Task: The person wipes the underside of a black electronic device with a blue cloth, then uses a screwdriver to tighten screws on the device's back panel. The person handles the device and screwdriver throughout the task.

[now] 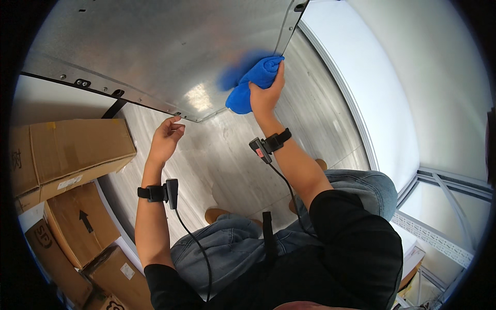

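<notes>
Bunched in the right hand (264, 95), the blue microfibre cloth (254, 82) looks soft, light and easily crumpled, pressed against the metal panel (155, 51) above the fingers, while the left hand (166, 138) hangs loosely curled and empty.

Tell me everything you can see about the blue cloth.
The cloth is bright blue, soft and plush like microfibre, bunched into a thick wad with rolled folds. The right hand grips it from below, fingers wrapped round its right side, and holds it against the grey metal panel near that panel's right edge. A blurred blue reflection shows on the shiny metal just left of it. The left hand is apart from it, lower and to the left.
</notes>
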Tool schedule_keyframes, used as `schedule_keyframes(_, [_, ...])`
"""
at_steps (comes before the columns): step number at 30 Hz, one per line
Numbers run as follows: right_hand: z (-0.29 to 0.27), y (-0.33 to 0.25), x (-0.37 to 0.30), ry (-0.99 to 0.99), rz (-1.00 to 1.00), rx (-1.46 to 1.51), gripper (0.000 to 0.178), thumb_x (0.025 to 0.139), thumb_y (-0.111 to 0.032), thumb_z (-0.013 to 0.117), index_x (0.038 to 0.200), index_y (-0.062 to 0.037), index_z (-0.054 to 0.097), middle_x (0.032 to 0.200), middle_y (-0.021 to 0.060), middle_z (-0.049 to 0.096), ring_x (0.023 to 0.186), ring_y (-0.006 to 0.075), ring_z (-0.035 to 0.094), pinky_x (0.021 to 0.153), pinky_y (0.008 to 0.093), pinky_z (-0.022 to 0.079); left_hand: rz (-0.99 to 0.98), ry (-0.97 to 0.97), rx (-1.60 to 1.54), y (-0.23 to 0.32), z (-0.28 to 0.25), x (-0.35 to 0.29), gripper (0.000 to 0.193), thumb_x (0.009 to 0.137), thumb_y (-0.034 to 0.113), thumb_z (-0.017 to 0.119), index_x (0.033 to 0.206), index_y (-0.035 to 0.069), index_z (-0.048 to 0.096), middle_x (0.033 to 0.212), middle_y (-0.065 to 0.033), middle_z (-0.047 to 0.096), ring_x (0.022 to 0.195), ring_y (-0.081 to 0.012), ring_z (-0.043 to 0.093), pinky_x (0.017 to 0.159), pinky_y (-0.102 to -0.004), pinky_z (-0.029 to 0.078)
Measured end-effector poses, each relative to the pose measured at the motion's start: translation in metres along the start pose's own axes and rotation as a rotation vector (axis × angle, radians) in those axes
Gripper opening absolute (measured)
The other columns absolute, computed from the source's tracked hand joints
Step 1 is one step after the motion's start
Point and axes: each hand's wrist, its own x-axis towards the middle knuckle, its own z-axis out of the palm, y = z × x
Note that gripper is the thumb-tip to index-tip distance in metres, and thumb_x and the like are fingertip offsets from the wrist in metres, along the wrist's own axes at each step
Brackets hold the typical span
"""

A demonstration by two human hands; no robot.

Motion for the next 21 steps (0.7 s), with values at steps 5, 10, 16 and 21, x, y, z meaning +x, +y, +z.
schedule_keyframes(5, [-0.008,0.003,0.007,-0.044,0.046,-0.053,0.092,0.064,0.002,0.071,0.144,-0.0090,0.027,0.125,0.0168,0.044,0.118,0.0359,0.046,0.099,0.0423,0.039,0.012,-0.011,-0.023,-0.003,0.000,0.002,0.037,0.089,0.016,0.061,0.123,0.006,0.052,0.102,-0.0032,0.063,0.086,-0.0104,0.056,0.074,-0.0253,0.043])
schedule_keyframes(10, [-0.012,0.001,0.011,-0.056,0.004,-0.080,0.092,0.063,0.003,0.071,0.144,-0.0084,0.029,0.123,0.0168,0.045,0.116,0.0358,0.047,0.098,0.0419,0.040,0.008,-0.002,-0.017,-0.002,0.001,0.002,0.037,0.089,0.016,0.061,0.123,0.005,0.052,0.102,-0.0033,0.063,0.086,-0.0105,0.056,0.074,-0.0252,0.043])
schedule_keyframes(16, [-0.007,-0.011,0.012,0.013,-0.114,-0.020,0.089,0.066,0.005,0.063,0.145,-0.0078,0.025,0.112,0.0192,0.043,0.105,0.0394,0.049,0.092,0.0432,0.041,0.000,-0.005,-0.022,0.006,0.000,-0.001,0.038,0.089,0.016,0.061,0.124,0.005,0.052,0.102,-0.0038,0.063,0.087,-0.0106,0.056,0.074,-0.0251,0.043])
schedule_keyframes(21, [-0.009,-0.032,0.021,0.044,-0.231,-0.028,0.088,0.067,0.005,0.062,0.145,-0.0091,0.024,0.111,0.0176,0.042,0.104,0.0377,0.049,0.091,0.0422,0.041,0.006,-0.005,-0.025,0.004,-0.001,-0.001,0.038,0.089,0.015,0.061,0.124,0.005,0.052,0.102,-0.0043,0.063,0.087,-0.0108,0.057,0.073,-0.0247,0.043])
